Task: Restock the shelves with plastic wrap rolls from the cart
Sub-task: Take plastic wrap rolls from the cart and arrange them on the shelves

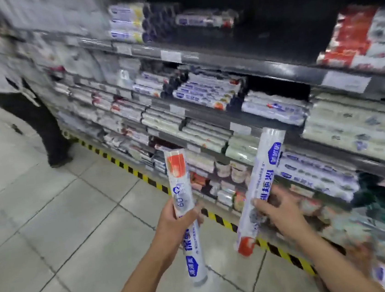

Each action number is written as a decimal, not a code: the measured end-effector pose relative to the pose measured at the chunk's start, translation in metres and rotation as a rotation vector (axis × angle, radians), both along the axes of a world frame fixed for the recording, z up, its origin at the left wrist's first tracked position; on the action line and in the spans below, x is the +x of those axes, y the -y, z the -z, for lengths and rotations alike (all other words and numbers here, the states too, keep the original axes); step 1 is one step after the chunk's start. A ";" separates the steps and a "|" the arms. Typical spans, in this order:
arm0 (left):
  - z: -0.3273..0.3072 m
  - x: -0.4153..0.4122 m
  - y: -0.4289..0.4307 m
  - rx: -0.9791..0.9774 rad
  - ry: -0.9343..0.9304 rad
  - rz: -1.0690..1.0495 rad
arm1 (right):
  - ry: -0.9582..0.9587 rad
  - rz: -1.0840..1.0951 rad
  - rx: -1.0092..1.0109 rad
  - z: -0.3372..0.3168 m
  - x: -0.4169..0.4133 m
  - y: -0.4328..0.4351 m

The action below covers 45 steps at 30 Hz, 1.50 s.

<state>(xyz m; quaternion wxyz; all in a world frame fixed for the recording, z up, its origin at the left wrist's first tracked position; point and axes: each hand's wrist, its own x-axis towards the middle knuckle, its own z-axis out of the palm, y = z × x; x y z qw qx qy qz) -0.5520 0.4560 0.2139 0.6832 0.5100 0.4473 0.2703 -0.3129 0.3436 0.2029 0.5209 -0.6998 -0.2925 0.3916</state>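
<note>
My left hand (177, 224) grips a white plastic wrap roll (179, 185) near its middle, held almost upright with its red end on top. My right hand (281, 210) holds a second white roll (260, 181), tilted with its red end down and its clear end up toward the shelves. Both rolls carry blue labels. In front of me the grey shelves (250, 117) run from left to right, stacked with similar wrap rolls lying flat. The picture is blurred by motion.
A person (20, 93) in a light shirt and dark trousers stands at the far left beside the shelves. A yellow and black striped strip (126, 167) marks the shelf base on the tiled floor (51, 222). More blurred packs sit at the lower right.
</note>
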 end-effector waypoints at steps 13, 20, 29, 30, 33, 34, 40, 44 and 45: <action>-0.022 -0.109 -0.153 0.206 -0.096 -0.392 | -0.198 -0.404 0.099 -0.005 -0.108 -0.256; -0.046 -0.109 -0.277 0.281 -0.186 -0.456 | -0.227 -0.576 0.100 -0.013 -0.107 -0.393; -0.057 -0.051 -0.419 0.360 -0.199 -0.269 | -0.107 -0.511 0.117 -0.054 -0.075 -0.479; -0.057 -0.040 -0.439 0.372 -0.192 -0.225 | -0.094 -0.473 0.120 -0.058 -0.067 -0.486; -0.061 -0.015 -0.485 0.403 -0.173 -0.104 | -0.057 -0.395 0.102 -0.071 -0.052 -0.501; -0.063 -0.005 -0.502 0.418 -0.159 -0.056 | -0.033 -0.353 0.100 -0.072 -0.047 -0.506; -0.089 0.049 -0.585 0.498 -0.089 0.219 | 0.070 -0.102 0.075 -0.091 -0.030 -0.536; -0.100 0.080 -0.628 0.573 -0.078 0.353 | 0.159 0.007 0.057 -0.109 -0.023 -0.547; -0.103 0.087 -0.635 0.580 -0.070 0.382 | 0.180 0.026 0.055 -0.115 -0.020 -0.548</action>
